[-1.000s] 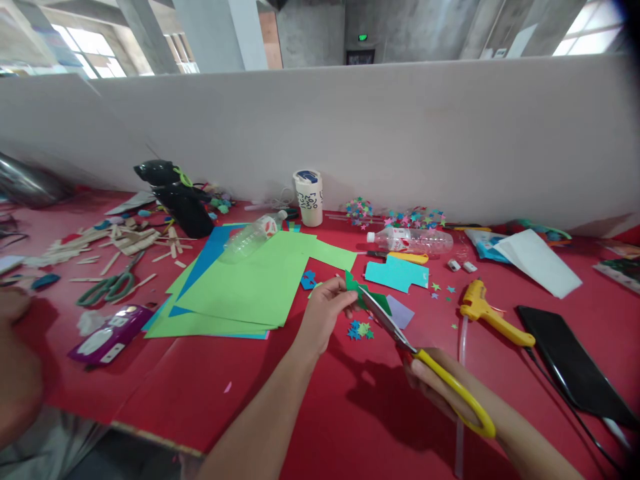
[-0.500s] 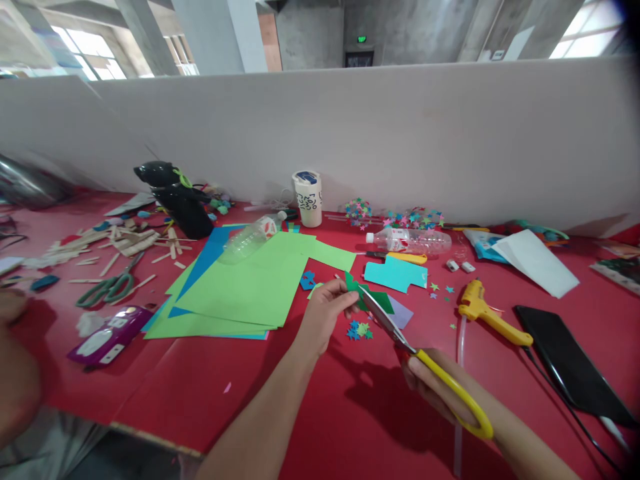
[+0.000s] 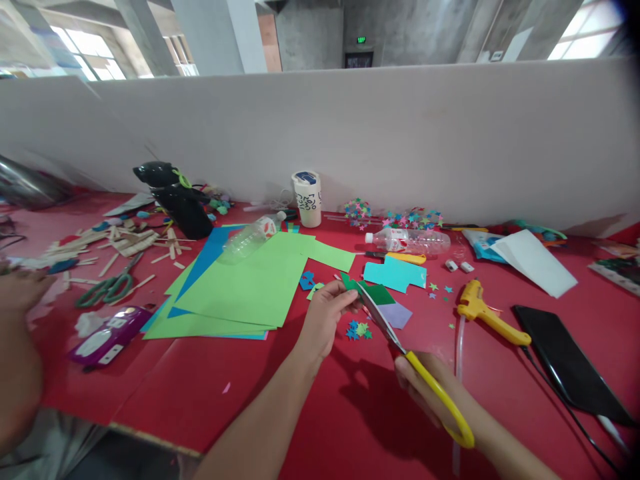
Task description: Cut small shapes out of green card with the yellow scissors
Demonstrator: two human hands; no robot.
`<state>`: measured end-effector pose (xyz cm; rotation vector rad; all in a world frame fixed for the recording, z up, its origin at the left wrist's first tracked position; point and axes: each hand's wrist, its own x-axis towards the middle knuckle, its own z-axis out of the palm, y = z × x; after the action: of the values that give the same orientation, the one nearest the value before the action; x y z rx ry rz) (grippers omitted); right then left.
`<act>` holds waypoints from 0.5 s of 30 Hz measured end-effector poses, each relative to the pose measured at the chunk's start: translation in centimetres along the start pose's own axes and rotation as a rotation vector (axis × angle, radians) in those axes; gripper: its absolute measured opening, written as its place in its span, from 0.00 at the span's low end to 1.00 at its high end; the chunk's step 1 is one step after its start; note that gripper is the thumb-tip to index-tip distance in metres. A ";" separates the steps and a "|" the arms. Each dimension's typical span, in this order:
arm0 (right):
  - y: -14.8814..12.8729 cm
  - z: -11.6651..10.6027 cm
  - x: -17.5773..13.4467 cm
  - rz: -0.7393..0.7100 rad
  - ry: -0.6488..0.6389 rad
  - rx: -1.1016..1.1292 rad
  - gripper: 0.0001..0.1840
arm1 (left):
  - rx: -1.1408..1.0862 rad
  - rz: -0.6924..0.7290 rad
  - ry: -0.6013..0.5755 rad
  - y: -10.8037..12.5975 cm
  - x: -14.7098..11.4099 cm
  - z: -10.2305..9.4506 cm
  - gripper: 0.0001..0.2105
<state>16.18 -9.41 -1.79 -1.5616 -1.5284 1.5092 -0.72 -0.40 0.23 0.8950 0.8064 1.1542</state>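
My left hand (image 3: 325,312) pinches a small piece of dark green paper (image 3: 379,294) between thumb and fingers. Gripped in my right hand (image 3: 425,383) is a pair of yellow-handled scissors (image 3: 440,400), its blades reaching up and left onto the green paper by my left fingertips. Part of the right hand's fingers is hidden behind the handle. Just below the paper, a little pile of cut paper stars (image 3: 359,329) lies on the red table (image 3: 320,433). A lilac paper piece (image 3: 399,315) sits behind the blades, and a blue scrap (image 3: 307,281) is left of the paper.
Light green sheets (image 3: 250,287) lie left of my hands. A yellow glue gun (image 3: 490,313) and a black tablet-like slab (image 3: 567,363) are on the right. Plastic bottles (image 3: 407,241) and a cup (image 3: 307,200) stand or lie farther back. Another person's arm (image 3: 20,360) rests at far left.
The scissors have shifted slightly left and their blades have drawn closer together on the green paper. My left hand stays nearly in place. The other person's hand at left has moved into view.
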 end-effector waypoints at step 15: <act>0.5 0.2 0.2 0.018 0.025 0.004 0.29 | 0.053 -0.015 -0.031 0.0 0.1 -0.3 0.05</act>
<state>16.14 -9.40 -2.41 -1.5902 -1.5002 1.4964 -0.93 -0.20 0.11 0.9469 0.8204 1.1075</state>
